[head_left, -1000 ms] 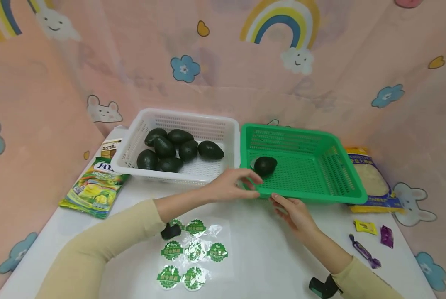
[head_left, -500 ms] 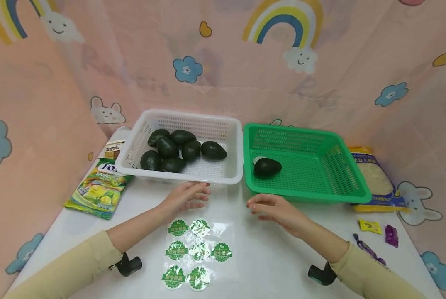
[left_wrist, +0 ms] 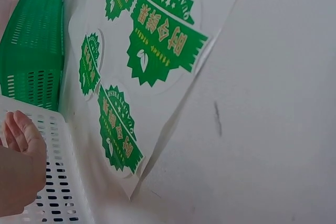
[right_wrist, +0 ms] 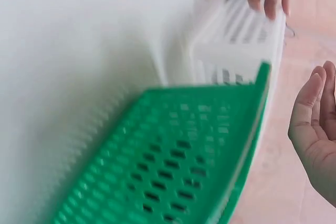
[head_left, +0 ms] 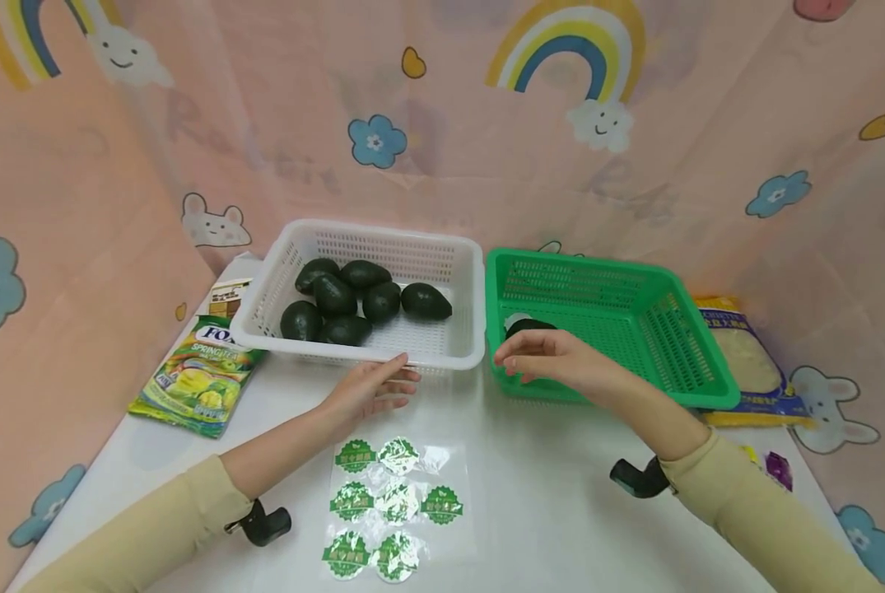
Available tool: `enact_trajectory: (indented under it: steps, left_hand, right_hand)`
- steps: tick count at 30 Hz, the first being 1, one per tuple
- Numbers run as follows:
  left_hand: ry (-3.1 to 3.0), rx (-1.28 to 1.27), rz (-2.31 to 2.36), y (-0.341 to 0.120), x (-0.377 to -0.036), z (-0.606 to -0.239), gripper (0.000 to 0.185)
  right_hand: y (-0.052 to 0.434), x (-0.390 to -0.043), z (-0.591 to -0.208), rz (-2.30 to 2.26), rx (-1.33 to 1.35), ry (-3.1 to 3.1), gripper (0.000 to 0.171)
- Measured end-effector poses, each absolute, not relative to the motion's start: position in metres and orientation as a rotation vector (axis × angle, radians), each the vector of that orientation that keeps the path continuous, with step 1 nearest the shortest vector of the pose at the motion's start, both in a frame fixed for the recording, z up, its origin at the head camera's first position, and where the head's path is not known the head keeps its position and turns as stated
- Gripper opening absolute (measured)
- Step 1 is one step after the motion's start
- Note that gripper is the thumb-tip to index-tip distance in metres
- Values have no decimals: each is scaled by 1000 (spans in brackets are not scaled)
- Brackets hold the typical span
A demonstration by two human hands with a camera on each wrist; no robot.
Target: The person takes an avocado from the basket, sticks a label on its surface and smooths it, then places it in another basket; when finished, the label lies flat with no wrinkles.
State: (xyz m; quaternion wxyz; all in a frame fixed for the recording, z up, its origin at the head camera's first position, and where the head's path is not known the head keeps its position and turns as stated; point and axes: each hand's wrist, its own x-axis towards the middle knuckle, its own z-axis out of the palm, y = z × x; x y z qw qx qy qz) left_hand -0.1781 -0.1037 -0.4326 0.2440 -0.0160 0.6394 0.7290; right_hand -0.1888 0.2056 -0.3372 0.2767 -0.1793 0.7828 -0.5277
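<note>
My left hand [head_left: 368,391] is held with loose fingers just in front of the white basket [head_left: 353,352], holding nothing; whether its fingertips touch the rim I cannot tell. Several dark green avocados [head_left: 426,301] lie in that basket. Over the front rim of the green basket [head_left: 635,395] hovers my right hand [head_left: 553,358], its fingers bent softly with nothing between them. It partly hides a single avocado [head_left: 529,324] with a whitish patch at its left end. Both hands also show in the right wrist view, the right hand [right_wrist: 317,135] beside the green basket.
A clear sheet with green round stickers [head_left: 351,500] lies on the white table before my hands. A green candy bag [head_left: 197,379] lies at left, a yellow and blue bag [head_left: 749,362] at right. The right sleeve partly covers small wrapped candies [head_left: 779,469]. A printed curtain hangs behind.
My left hand has moved left, from the green basket to the front of the white one. My right hand drew back, then rose over the green rim. The lone avocado has shifted slightly.
</note>
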Motion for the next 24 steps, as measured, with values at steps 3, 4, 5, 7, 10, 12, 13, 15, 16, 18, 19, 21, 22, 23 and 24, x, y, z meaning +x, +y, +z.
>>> enact_trajectory:
  steps: [3,4,5,7,10,12,13,15,16,18,19,21,22,23,24]
  left_hand:
    - [1744,-34,1983,-104,-180,-434,55]
    - [1741,-35,1981,-104,-181,-434,54]
    - [1740,-36,1979,-104,-181,-434,54]
    - [1740,-30,1975,-105,-181,-434,53]
    - [1746,-15,1974,-107,-181,-434,53]
    - [1753,5,1971,-110,-180,-435,55]
    - [1752,8,1970,-110,-180,-435,56]
    - [1753,19,1965,-111,-179,-436,58]
    - [1756,27,1959,-111,-179,-436,59]
    - [1759,39,1956,-111,-179,-436,59]
    - [1756,35,1954,-111,-179,-437,59]
    - [1754,41,1948,-111,-180,-437,59]
    - [1754,43,1945,-110,-180,-436,59]
    - [1754,47,1942,-110,-180,-436,59]
    - [1756,49,1937,-110,-181,-436,59]
  right_hand:
    - [214,-205,-327,-1416,-483,2133,31]
    - [215,-212,-323,-1406,-490,2146,33]
    - [216,-218,-319,-1392,-491,2158,34]
    - [214,-234,-310,-1355,-501,2187,35]
    - [202,-259,-298,-1312,-532,2210,35]
    - [188,-277,-294,-1288,-551,2208,34]
    - [181,-285,-293,-1278,-560,2201,34]
    - [165,-301,-293,-1248,-593,2175,35]
    - [157,-308,-295,-1225,-606,2162,35]
    - [143,-322,-298,-1172,-646,2134,37]
    - [136,-328,-301,-1146,-661,2117,38]
    - [123,-340,-306,-1092,-680,2097,39]
    - [117,-345,-309,-1063,-681,2096,39]
    - [112,-350,-312,-1031,-682,2103,39]
    - [106,-354,-315,-1001,-669,2117,39]
